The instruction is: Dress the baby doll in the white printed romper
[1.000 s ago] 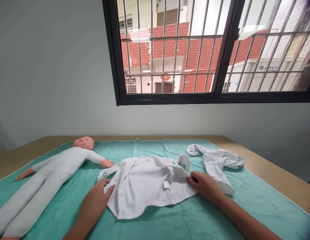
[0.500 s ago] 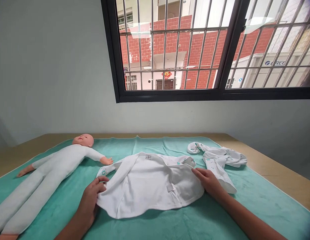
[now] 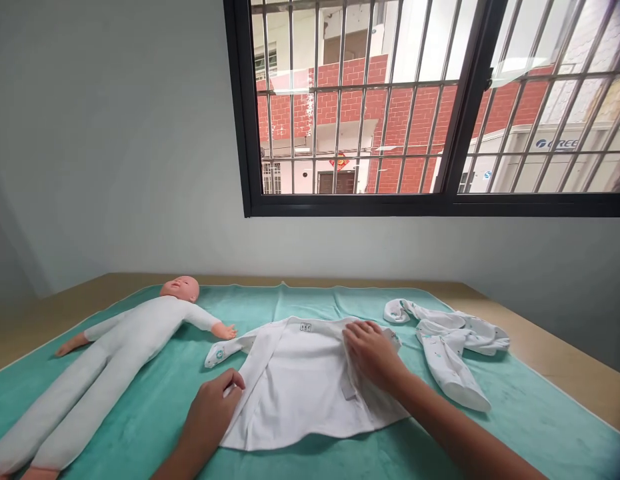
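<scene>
A white baby top [image 3: 300, 387] lies spread out on a green towel [image 3: 115, 440]. My left hand [image 3: 213, 410] pinches the top's left front edge, fingers curled on the cloth. Flat on the top's upper right part rests my right hand [image 3: 373, 353], fingers stretched out near the collar. A baby doll [image 3: 135, 340] in a white body suit lies on its back to the left, one arm reaching toward the top's sleeve.
A crumpled pair of white printed baby trousers [image 3: 455, 347] lies at the right on the towel. The towel covers a wooden table [image 3: 565, 353] set against a grey wall under a barred window [image 3: 430, 107].
My right hand moved from the top's right edge up and left onto the cloth, folding the right flap over. My left hand closed on the left edge. The view shifted slightly.
</scene>
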Available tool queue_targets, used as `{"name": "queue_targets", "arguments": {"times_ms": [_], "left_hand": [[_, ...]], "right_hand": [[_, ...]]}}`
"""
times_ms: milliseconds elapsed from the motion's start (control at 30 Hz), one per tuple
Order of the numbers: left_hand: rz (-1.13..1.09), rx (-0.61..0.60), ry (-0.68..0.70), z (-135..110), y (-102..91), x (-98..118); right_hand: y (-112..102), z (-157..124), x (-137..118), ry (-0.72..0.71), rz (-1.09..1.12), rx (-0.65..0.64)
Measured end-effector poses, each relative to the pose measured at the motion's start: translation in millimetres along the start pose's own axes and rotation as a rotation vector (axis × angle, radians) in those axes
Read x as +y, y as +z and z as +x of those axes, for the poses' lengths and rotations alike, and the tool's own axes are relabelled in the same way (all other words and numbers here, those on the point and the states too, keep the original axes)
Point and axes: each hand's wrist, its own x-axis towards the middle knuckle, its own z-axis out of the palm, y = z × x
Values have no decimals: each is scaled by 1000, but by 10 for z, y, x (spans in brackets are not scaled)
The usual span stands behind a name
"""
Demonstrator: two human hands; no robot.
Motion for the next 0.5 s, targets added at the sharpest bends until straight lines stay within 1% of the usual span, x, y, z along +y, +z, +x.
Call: {"name": "queue_targets", "arguments": {"times_ms": [67, 133, 200, 267, 333, 367, 400, 433, 500], "left_hand": [[-17, 0, 2, 12, -2, -22], [-15, 8, -11, 16, 16, -47], [4, 50, 2, 20, 65, -77], [58, 128, 83, 37, 128, -118], [138, 218, 176, 76, 151, -175], [182, 258, 193, 104, 125, -212], [227, 296, 181, 135, 63, -258], [270, 331, 149, 164, -38, -319], [379, 386, 61, 198, -351, -498]], "right_hand": [[136, 78, 136, 160, -20, -2], [286, 79, 255, 268, 26, -30], [419, 43, 334, 299, 83, -56], [509, 9, 378, 295, 87, -38], [550, -3, 394, 275, 61, 4], [557, -2, 396, 263, 56, 12], [559, 2, 394, 251, 62, 3], [561, 7, 391, 243, 80, -22], [580, 11, 392, 243, 129, -83]]}}
